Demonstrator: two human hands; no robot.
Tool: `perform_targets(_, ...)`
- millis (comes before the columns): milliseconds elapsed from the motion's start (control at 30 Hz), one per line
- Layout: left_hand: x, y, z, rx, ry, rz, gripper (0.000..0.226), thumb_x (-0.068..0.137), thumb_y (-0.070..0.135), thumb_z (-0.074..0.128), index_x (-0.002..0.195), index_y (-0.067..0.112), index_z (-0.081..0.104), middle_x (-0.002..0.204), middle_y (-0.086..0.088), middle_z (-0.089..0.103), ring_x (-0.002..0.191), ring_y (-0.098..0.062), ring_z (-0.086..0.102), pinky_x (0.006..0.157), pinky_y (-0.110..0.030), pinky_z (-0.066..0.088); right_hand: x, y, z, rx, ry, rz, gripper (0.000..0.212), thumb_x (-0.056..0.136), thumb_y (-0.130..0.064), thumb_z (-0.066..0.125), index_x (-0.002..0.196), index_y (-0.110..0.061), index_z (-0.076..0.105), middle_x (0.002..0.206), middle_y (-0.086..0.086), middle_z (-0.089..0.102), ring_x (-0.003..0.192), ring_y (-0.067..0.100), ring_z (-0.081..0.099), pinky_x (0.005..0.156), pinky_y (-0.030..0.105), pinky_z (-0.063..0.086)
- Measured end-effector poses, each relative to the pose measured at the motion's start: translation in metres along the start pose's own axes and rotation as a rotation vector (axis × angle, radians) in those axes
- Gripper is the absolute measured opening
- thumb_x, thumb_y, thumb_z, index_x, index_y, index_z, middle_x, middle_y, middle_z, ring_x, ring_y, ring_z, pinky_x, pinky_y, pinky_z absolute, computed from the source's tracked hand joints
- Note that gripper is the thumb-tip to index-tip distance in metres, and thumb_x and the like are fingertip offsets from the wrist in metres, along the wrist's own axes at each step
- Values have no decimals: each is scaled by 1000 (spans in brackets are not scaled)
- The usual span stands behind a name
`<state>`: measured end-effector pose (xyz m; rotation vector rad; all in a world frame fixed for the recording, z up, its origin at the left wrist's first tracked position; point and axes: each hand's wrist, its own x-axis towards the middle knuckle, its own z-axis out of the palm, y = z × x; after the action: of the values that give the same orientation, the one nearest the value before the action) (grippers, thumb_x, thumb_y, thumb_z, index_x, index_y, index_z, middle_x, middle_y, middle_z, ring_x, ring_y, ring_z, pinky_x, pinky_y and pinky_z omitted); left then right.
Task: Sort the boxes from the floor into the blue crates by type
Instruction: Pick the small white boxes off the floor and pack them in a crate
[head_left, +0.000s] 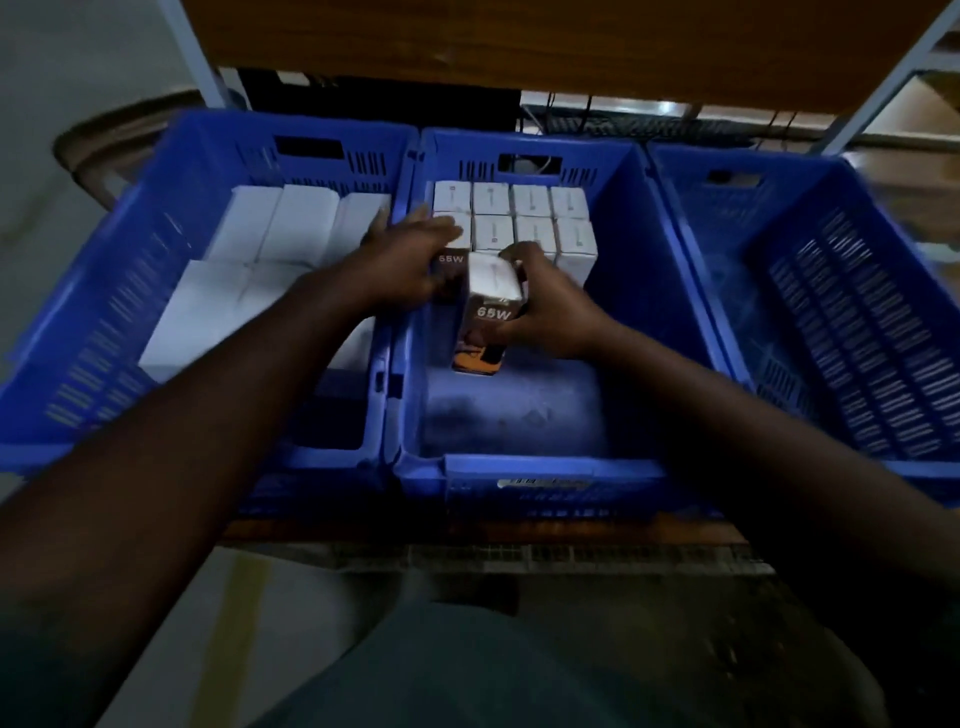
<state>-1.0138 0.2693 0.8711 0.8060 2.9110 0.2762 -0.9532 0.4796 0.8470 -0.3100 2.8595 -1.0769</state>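
Observation:
Three blue crates stand side by side on a low shelf. The middle crate (670, 291) holds two rows of upright white boxes (530, 218) at its far end. My right hand (545, 312) grips a tall box marked 65W (488, 317), standing upright in front of those rows. My left hand (410, 265) rests on another 65W box (448, 260) just to the left, partly hidden by the fingers. The left crate (130, 291) contains larger plain white boxes (291, 228). The right crate (841, 322) shows no boxes.
A wooden shelf board (519, 41) hangs low above the crates, with grey metal uprights (883, 98) at the sides. Grey floor (171, 649) lies below the shelf edge. My legs fill the bottom centre.

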Motion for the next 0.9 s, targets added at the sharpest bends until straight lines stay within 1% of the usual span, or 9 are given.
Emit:
perform_targets(100, 18, 7, 0, 76, -31, -103, 75, 92, 16, 59, 158, 18, 23, 168, -3, 13, 155, -23, -1, 123, -52, -9, 20, 10, 32, -103, -16, 4, 87, 66, -36, 91, 136, -18, 42, 130, 7, 56, 114, 26, 61, 89, 37, 53)
perform_targets(233, 40, 2, 4, 184, -158, -144, 86, 83, 27, 72, 155, 17, 26, 165, -6, 20, 155, -25, -3, 124, -53, -2, 38, 18, 66, 3, 32, -18, 93, 62, -48, 87, 139, -23, 41, 130, 3, 56, 111, 17, 60, 91, 40, 56)
perform_targets(333, 44, 2, 6, 301, -284, -139, 110, 70, 40, 84, 156, 15, 20, 165, -7, 17, 154, -27, -10, 123, -55, -6, 48, 24, 80, 15, 49, -19, 91, 67, -37, 86, 142, -19, 37, 130, 3, 57, 112, 19, 61, 91, 41, 56)
perform_targets(400, 47, 7, 7, 363, -304, -138, 116, 67, 47, 86, 156, 15, 19, 165, -7, 19, 154, -29, -8, 122, -58, -6, 52, 26, 82, 11, 79, -34, 87, 72, -31, 85, 143, -18, 37, 132, 4, 57, 115, 20, 60, 95, 40, 55)
perform_targets(500, 48, 15, 13, 505, -248, -113, 94, 77, 49, 77, 152, 16, 31, 158, -7, 34, 151, -31, 16, 120, -65, 1, 57, 40, 88, 116, 175, -50, 87, 70, -25, 89, 140, -8, 42, 134, 10, 54, 117, 20, 59, 97, 34, 53)
perform_targets(600, 45, 19, 24, 644, -117, -56, 53, 92, 32, 60, 139, 10, 50, 143, -10, 53, 137, -32, 42, 117, -68, 10, 58, 46, 93, 83, 150, 61, 78, 67, -37, 90, 124, -7, 46, 118, 9, 57, 97, 18, 59, 79, 36, 52)
perform_targets(667, 46, 15, 31, 543, -31, -44, 34, 94, 19, 50, 125, 9, 61, 135, -9, 59, 132, -32, 46, 115, -67, 13, 61, 47, 94, 49, 103, 133, 75, 67, -41, 92, 118, -7, 49, 109, 5, 60, 89, 16, 55, 72, 30, 43)
perform_targets(767, 49, 13, 35, 518, -32, -70, 35, 95, 15, 41, 120, 8, 64, 132, -9, 61, 130, -33, 46, 114, -65, 12, 69, 49, 94, 53, 79, 192, 71, 71, -41, 90, 116, -6, 48, 105, 6, 64, 90, 22, 61, 69, 28, 38)
perform_targets(900, 55, 28, 33, 809, -246, -124, 59, 97, 38, 52, 143, 3, 45, 140, -17, 52, 131, -37, 46, 113, -75, 2, 74, 51, 97, -64, 53, 205, 60, 83, -44, 79, 118, -6, 46, 108, 17, 68, 97, 36, 66, 69, 32, 40)
